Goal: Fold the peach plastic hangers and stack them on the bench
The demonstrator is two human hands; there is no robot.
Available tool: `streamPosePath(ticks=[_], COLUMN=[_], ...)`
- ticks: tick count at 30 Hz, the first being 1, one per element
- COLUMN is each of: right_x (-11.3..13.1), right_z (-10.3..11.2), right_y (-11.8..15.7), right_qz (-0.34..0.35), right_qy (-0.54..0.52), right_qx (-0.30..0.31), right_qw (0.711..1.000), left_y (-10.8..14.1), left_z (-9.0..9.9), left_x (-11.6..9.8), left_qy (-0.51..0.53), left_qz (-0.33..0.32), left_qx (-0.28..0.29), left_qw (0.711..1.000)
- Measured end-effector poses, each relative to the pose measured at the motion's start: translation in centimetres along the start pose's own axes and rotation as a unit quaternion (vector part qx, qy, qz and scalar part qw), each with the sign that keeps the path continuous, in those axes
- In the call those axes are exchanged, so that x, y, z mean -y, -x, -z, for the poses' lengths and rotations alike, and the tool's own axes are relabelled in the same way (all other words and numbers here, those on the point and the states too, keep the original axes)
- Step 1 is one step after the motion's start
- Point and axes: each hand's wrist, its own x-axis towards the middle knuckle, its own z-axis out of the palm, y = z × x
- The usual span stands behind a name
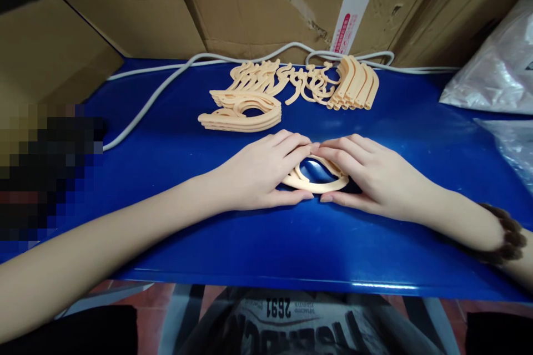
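A beige plastic folding hanger (318, 187), folded into an eye-like oval, lies flat on the blue table in front of me. My left hand (266, 172) is closed around its left end, thumb along the near edge and fingers over the far side. Around the right end my right hand (368, 175) is closed in the same way, and the fingertips of both hands meet at the far edge. Both ends of the hanger are partly hidden under the fingers. Just beyond my left hand sits a stack of similar folded hangers (241, 122).
Behind the stack lie S-shaped beige pieces (258, 79), loose hooks (312, 86) and a pile of curved arms (353, 86). A white cable (144, 116) runs along the back, before cardboard boxes (258, 5). Plastic bags (495, 61) rest at right. The table's near edge (266, 283) faces me.
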Motion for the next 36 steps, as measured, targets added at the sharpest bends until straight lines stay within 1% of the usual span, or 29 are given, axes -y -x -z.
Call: streamPosePath(ticks=[5,12,17,28,36], right_x=[-0.2,-0.5,-0.9,-1.2,-1.4], right_z=[-0.1,0.4,0.8,0.7,0.6], right_y=[0.2,0.2,0.2,0.2,0.4], right_qz=[-0.010,-0.023,-0.038,-0.043,-0.067], right_qy=[-0.043,-0.127,-0.146,-0.157,-0.159], right_qx=[-0.021,-0.027,-0.037,-0.029,-0.023], right_qw=[0.999,0.991,0.988,0.986,0.985], left_y=[-0.1,-0.1,0.0,0.0,-0.1], left_z=[0.0,0.1,0.1,0.1,0.1], left_x=[0.0,0.1,0.3,0.3,0.1], left_qy=[0.030,0.042,0.050,0.062,0.039], left_qz=[-0.002,-0.002,-0.009,-0.008,0.003], left_qx=[-0.013,-0.047,-0.069,-0.062,-0.058], left_qw=[0.999,0.998,0.996,0.996,0.998])
